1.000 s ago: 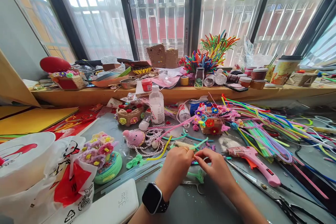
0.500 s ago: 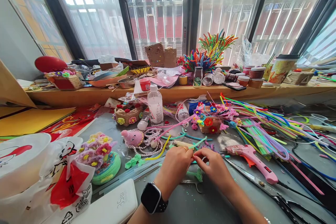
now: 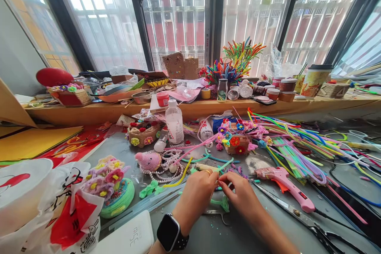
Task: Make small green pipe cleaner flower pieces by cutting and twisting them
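Observation:
Over the grey tabletop, my left hand [image 3: 196, 192] and my right hand [image 3: 239, 190] meet fingertip to fingertip. Both are closed in a pinch on a light green pipe cleaner [image 3: 227, 164], whose free end sticks out above the fingers; the pinched part is mostly hidden. Just below the fingers are a green fuzzy piece [image 3: 224, 204] and a small metal scissor handle [image 3: 218, 213], partly covered by my left hand. Left of my left hand lie a yellow pipe cleaner [image 3: 183, 174] and a green fuzzy shape [image 3: 151, 189].
Right of my hands lie a pink glue gun [image 3: 287, 182] and large scissors [image 3: 297, 212]. Pipe cleaners [image 3: 293, 152] spread at the back right. A bottle [image 3: 175, 125], pearl strings [image 3: 174, 170], a flower-topped green cake [image 3: 119, 198] and a white power bank [image 3: 127, 232] stand or lie leftward.
The view has shifted slightly, so things sit a little further left. Both hands keep their pinch on the green pipe cleaner, with the fingers only slightly moved.

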`<move>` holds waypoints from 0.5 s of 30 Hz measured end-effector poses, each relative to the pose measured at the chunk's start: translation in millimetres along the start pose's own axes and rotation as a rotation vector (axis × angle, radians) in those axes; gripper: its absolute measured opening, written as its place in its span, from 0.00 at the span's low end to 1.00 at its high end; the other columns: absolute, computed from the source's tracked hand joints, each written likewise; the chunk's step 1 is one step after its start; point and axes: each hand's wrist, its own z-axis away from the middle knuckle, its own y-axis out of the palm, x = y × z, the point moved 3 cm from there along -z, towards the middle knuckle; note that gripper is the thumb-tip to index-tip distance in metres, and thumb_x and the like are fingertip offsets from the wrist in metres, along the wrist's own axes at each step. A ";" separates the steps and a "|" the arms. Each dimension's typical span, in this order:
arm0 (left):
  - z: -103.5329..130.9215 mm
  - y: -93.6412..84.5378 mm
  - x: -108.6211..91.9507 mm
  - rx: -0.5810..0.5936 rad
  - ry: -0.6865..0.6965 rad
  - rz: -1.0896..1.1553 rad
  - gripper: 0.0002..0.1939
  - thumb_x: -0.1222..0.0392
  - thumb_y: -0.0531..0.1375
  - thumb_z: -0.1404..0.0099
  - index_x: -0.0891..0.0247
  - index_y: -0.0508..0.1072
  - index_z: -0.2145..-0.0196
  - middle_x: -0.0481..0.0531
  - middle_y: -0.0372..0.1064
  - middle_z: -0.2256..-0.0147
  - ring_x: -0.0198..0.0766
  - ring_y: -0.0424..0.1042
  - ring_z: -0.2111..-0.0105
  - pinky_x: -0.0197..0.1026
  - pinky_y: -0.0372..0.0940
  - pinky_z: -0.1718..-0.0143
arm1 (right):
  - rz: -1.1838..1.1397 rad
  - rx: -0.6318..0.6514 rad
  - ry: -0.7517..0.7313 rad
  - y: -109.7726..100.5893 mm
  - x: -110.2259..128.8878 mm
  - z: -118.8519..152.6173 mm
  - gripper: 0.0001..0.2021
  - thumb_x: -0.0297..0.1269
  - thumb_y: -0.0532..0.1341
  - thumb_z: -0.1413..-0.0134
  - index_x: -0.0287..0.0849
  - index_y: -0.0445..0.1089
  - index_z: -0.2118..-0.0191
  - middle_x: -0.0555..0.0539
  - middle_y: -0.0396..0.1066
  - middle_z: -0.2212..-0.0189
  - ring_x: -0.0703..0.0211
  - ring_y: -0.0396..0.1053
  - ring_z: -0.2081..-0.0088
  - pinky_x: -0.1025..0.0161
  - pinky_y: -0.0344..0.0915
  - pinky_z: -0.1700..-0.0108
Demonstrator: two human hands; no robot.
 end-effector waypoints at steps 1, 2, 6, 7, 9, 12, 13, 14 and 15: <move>-0.1 0.1 0.8 -0.008 0.000 0.004 0.04 0.64 0.52 0.42 0.62 0.66 0.70 0.49 0.68 0.73 0.39 0.68 0.73 0.37 0.59 0.74 | 0.002 0.002 0.003 1.2 -0.3 -0.1 0.09 0.33 0.50 0.49 0.40 0.67 0.72 0.47 0.69 0.73 0.59 0.65 0.70 0.65 0.60 0.68; -0.3 0.0 1.7 -0.019 0.002 0.008 0.05 0.65 0.51 0.41 0.62 0.66 0.70 0.49 0.68 0.73 0.38 0.68 0.73 0.37 0.59 0.74 | 0.005 0.005 0.004 2.5 -0.7 -0.3 0.09 0.33 0.50 0.48 0.40 0.66 0.72 0.47 0.68 0.73 0.59 0.65 0.70 0.65 0.60 0.68; -1.5 -1.4 3.4 -0.027 0.010 0.012 0.05 0.65 0.51 0.41 0.63 0.66 0.72 0.49 0.68 0.74 0.37 0.68 0.74 0.36 0.58 0.76 | -0.008 0.015 -0.013 6.9 -1.3 -0.8 0.09 0.33 0.49 0.47 0.40 0.65 0.72 0.46 0.67 0.72 0.58 0.64 0.69 0.63 0.59 0.66; -1.8 -2.0 3.1 -0.025 0.011 0.015 0.05 0.65 0.51 0.41 0.63 0.66 0.72 0.49 0.67 0.74 0.37 0.67 0.75 0.36 0.58 0.76 | -0.014 0.013 -0.012 7.1 -1.2 -0.7 0.10 0.33 0.48 0.47 0.40 0.64 0.71 0.46 0.67 0.72 0.58 0.64 0.68 0.63 0.59 0.65; -2.0 -3.5 1.7 -0.023 0.020 0.028 0.04 0.65 0.51 0.41 0.62 0.65 0.71 0.49 0.67 0.73 0.37 0.67 0.74 0.36 0.58 0.75 | -0.030 0.012 -0.003 6.4 -0.4 -0.4 0.10 0.32 0.48 0.46 0.40 0.64 0.71 0.46 0.67 0.71 0.58 0.64 0.68 0.63 0.59 0.65; -1.6 -5.0 -1.1 -0.024 0.036 0.047 0.04 0.64 0.51 0.41 0.61 0.64 0.68 0.48 0.67 0.71 0.38 0.68 0.72 0.36 0.59 0.74 | -0.064 0.005 0.007 3.8 1.8 0.2 0.09 0.31 0.48 0.46 0.40 0.64 0.71 0.46 0.67 0.71 0.58 0.64 0.67 0.63 0.59 0.64; -1.4 -5.1 -1.5 -0.025 0.033 0.045 0.04 0.64 0.51 0.41 0.61 0.64 0.68 0.48 0.67 0.71 0.38 0.68 0.72 0.36 0.59 0.74 | -0.069 0.005 0.007 3.1 2.5 0.3 0.09 0.31 0.48 0.46 0.41 0.65 0.71 0.46 0.67 0.71 0.58 0.64 0.68 0.63 0.59 0.65; -1.1 -4.6 -1.8 -0.019 0.032 0.043 0.04 0.63 0.51 0.41 0.62 0.64 0.67 0.48 0.67 0.71 0.38 0.68 0.72 0.36 0.59 0.74 | -0.066 0.007 0.008 2.7 3.1 0.4 0.09 0.31 0.49 0.47 0.41 0.65 0.72 0.46 0.68 0.72 0.58 0.64 0.68 0.64 0.59 0.65; -0.9 -4.0 -1.9 -0.017 0.032 0.036 0.03 0.64 0.51 0.41 0.62 0.64 0.68 0.48 0.67 0.71 0.38 0.68 0.72 0.36 0.59 0.74 | -0.058 0.011 0.009 2.4 3.6 0.5 0.09 0.31 0.49 0.47 0.41 0.65 0.72 0.47 0.68 0.72 0.58 0.64 0.68 0.64 0.59 0.65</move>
